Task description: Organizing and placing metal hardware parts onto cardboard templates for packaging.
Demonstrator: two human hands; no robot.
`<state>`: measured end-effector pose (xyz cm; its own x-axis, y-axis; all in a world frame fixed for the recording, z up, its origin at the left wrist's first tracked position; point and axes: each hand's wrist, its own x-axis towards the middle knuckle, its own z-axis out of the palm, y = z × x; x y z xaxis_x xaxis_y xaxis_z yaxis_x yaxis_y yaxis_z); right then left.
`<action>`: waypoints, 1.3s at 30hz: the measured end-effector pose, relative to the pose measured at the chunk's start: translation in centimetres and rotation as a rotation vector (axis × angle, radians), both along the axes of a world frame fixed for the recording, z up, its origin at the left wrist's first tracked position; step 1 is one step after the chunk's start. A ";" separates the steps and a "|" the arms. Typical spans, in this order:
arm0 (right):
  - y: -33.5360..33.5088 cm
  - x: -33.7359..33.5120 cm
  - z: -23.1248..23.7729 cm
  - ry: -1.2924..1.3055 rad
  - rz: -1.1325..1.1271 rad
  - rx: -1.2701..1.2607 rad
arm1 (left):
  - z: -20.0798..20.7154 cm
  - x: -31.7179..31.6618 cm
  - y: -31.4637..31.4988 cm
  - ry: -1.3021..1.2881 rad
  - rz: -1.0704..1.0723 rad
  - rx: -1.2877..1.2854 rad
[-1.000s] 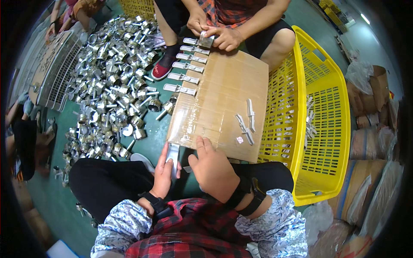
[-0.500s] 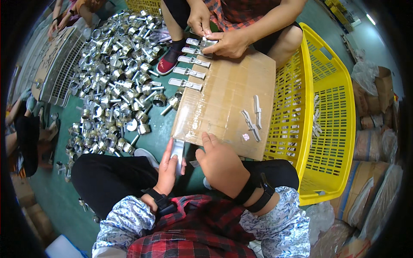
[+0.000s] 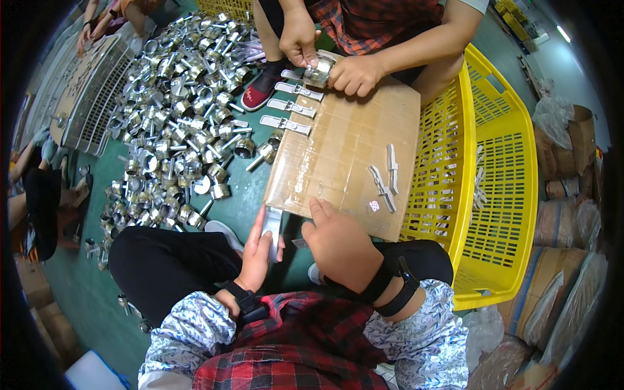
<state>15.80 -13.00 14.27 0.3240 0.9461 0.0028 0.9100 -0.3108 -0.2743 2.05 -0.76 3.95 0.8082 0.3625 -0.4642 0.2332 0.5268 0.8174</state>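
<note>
My left hand (image 3: 259, 250) grips a smooth silver-grey strip-shaped piece (image 3: 273, 226) between thumb and fingers. Its upper end meets the near left corner of a taped cardboard sheet (image 3: 338, 143). On the sheet's near edge rests my right hand (image 3: 344, 244), index and middle fingers stretched forward over the board; its underside is hidden. Several light-grey handle-like pieces (image 3: 286, 125) line the board's left edge. Further loose grey strips (image 3: 383, 185) lie on its right part. Across from me, a co-worker's hands (image 3: 357, 75) hold a shiny round metal part (image 3: 318, 71) above the far end.
A large heap of metal cups with stems (image 3: 175, 130) covers the green floor at left. Yellow plastic crates (image 3: 497, 201) stand close at right, the outer one with grey pieces inside. Wrapped bundles (image 3: 552, 279) are stacked beyond. Other people (image 3: 39, 188) sit at far left beside a grey crate (image 3: 97, 97).
The co-worker's hands have shifted, and the metal part has turned into clearer view. The view has moved slightly. My left hand keeps its hold; my right hand stays at the board's edge.
</note>
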 end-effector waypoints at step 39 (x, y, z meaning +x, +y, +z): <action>-0.4 0.3 -0.9 -0.018 0.018 0.021 | 1.4 -1.4 0.3 -0.056 0.007 -0.126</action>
<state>16.09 -13.42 13.34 0.3066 0.9514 0.0286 0.9203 -0.2886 -0.2640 0.67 -0.46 5.35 0.8315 0.3101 -0.4608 0.1851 0.6274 0.7564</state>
